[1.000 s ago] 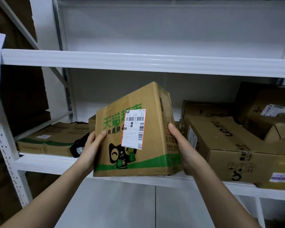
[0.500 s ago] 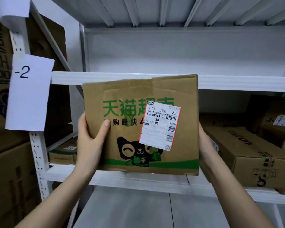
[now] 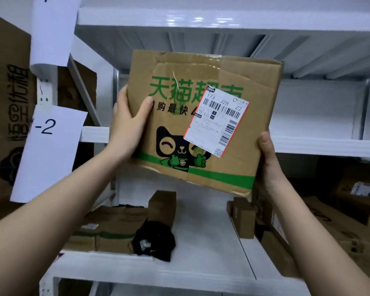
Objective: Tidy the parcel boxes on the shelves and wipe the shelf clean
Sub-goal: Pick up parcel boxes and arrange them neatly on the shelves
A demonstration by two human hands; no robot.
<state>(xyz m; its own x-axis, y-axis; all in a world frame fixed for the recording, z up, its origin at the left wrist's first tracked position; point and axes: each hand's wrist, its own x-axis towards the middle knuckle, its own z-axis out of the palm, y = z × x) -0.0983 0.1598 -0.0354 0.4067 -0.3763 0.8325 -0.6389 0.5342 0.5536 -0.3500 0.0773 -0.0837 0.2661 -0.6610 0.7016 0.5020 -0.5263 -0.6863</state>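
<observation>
The parcel box [image 3: 201, 124] is held in the air, tilted down to the right, in front of the white metal shelves [image 3: 320, 144] at the level of the middle board. It is brown corrugated cardboard, creased and dented near the top edge, printed with green Chinese characters, a green band and a black cat mascot. A white shipping label [image 3: 217, 122] with an orange border sits on its face, skewed; it carries barcodes and reads "173", "J28", "Z2". The left hand [image 3: 128, 124] grips the box's left edge, thumb on the front face. The right hand [image 3: 269, 159] grips the lower right corner, thumb up along the edge. On the lower shelf [image 3: 203, 265] lie a crumpled black bag [image 3: 153, 242], flat cartons [image 3: 107, 229] and small upright boxes [image 3: 161, 207]. A paper sign [image 3: 51, 152] on the left upright reads "-2".
</observation>
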